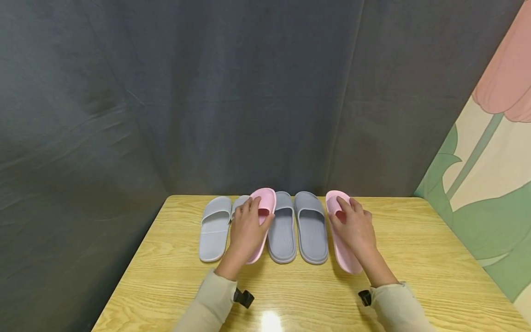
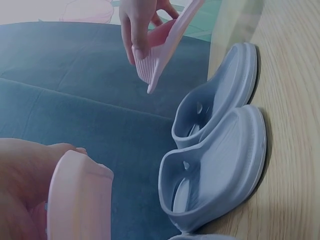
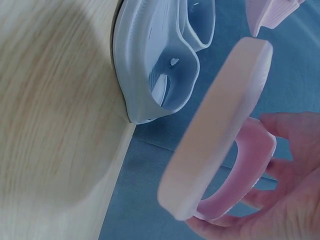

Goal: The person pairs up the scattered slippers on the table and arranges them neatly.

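My left hand (image 1: pixel 244 230) grips a pink slipper (image 1: pixel 266 198) by its strap. The slipper overlaps a light grey one in the head view. To the right, my right hand (image 1: pixel 356 226) holds the other pink slipper (image 1: pixel 348 259) by the strap, its toe pointing away from me. Both wrist views show the pink slippers raised off the tabletop. Between the two hands, a pair of darker grey slippers (image 1: pixel 313 240) lies side by side on the table, toes toward the curtain. In the right wrist view, fingers curl around the outside of the pink strap (image 3: pixel 257 145).
A light grey slipper (image 1: pixel 213 237) lies at the left of the row; its neighbour (image 1: pixel 239 201) is mostly hidden behind my left hand. The wooden table (image 1: pixel 157 267) ends at a dark curtain (image 1: pixel 257 101). A flower-painted wall (image 1: pixel 489 221) stands on the right.
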